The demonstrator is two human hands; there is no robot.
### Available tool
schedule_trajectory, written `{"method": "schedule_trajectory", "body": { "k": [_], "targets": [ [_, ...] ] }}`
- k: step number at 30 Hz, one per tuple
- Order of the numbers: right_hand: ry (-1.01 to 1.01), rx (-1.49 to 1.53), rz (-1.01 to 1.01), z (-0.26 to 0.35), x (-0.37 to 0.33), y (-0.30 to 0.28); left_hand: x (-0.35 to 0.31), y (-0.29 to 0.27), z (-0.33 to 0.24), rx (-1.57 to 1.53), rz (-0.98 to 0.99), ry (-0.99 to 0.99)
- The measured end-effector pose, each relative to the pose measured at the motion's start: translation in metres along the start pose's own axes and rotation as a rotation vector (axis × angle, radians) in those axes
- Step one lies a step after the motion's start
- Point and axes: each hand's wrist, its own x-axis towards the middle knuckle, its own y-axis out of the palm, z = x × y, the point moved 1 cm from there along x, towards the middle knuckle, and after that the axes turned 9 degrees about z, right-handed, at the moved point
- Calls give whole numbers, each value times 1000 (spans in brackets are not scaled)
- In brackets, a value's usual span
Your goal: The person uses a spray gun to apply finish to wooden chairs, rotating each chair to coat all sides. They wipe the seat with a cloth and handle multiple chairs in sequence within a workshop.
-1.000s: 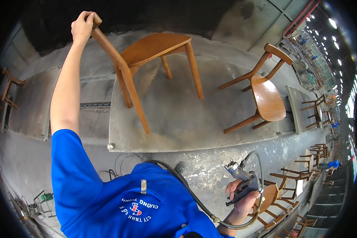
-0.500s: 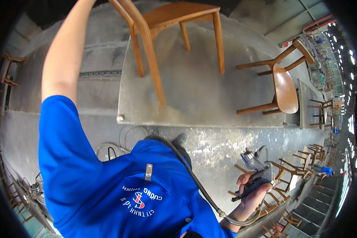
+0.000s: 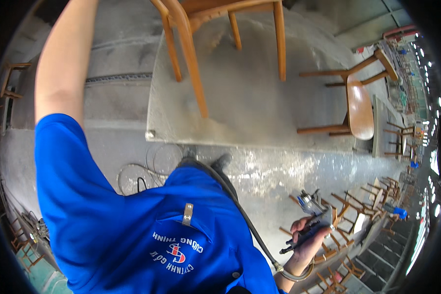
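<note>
My right hand [image 3: 306, 238] is wrapped round a metal spray gun [image 3: 314, 223] at lower right, away from the table. From the gun a hose [image 3: 240, 215] runs back across my body. My left arm [image 3: 66, 59] reaches up past the top edge, so the left hand is out of sight. Near it, a brown wooden chair [image 3: 191, 63] stands on the grey table [image 3: 240, 108], its upper part cut off by the top edge. Whether my left hand touches this chair cannot be seen.
A second wooden chair [image 3: 361, 108] lies tipped at the table's right end. Many more chairs [image 3: 350, 210] stand along the right side. Hose loops [image 3: 147, 169] lie on the floor by my feet. A person in blue [image 3: 401, 213] is far off at right.
The whole view has shifted, so the table and chairs sit slightly higher and farther right. My right hand still holds the spray gun, now slightly farther left in the picture.
</note>
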Motion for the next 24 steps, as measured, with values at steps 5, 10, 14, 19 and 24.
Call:
{"method": "schedule_trajectory", "body": {
  "k": [5,10,14,19,24],
  "targets": [
    [-244,114,2,26,32,20,1,-11,-17,148,59,-28],
    [-443,187,185,61,55,36,7,-18,-20,357,248,207],
    [-511,65,231,76,50,37,14,-17,-19,454,96,251],
    [-471,-207,148,59,35,29,12,18,-17,-87,344,196],
    [-513,-52,-74,50,33,6,28,51,-6,-258,330,12]
  ]
}}
